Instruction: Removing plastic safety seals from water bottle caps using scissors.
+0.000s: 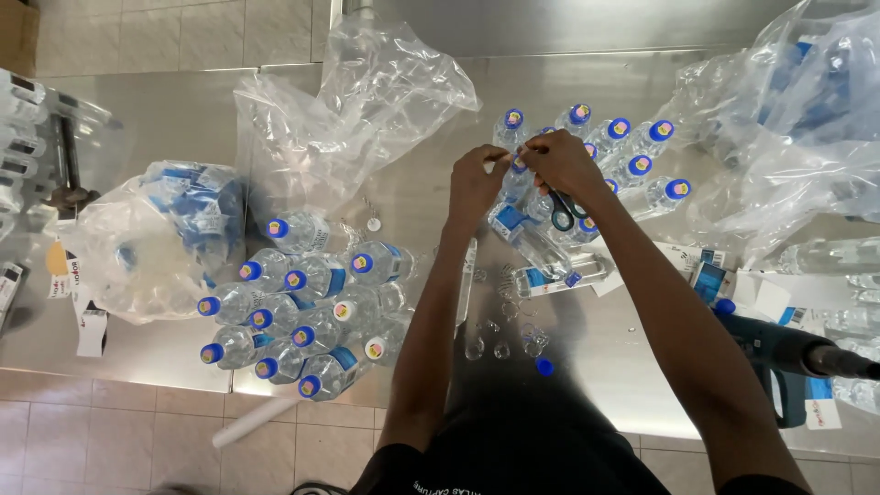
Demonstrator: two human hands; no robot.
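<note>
A small plastic bottle (515,174) is pinched at its neck by the left hand (475,179) and right hand (561,160), amid standing blue-capped bottles (632,151). Left of it, a clear bag (156,234) holds blue-labelled bottles; beside that bag lie roughly fourteen bottles (302,316).

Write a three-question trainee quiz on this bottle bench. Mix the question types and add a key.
1. True or false: the left hand and right hand meet above the bottle cluster.
2. What colour are most bottle caps? A red, B blue, C green.
3. Fill in: a loose cap lies on the steel ____.

Key: 1 true; 2 B; 3 table. The scissors lie under the right wrist; what each hand's grip pinches is too small to tell.
</note>
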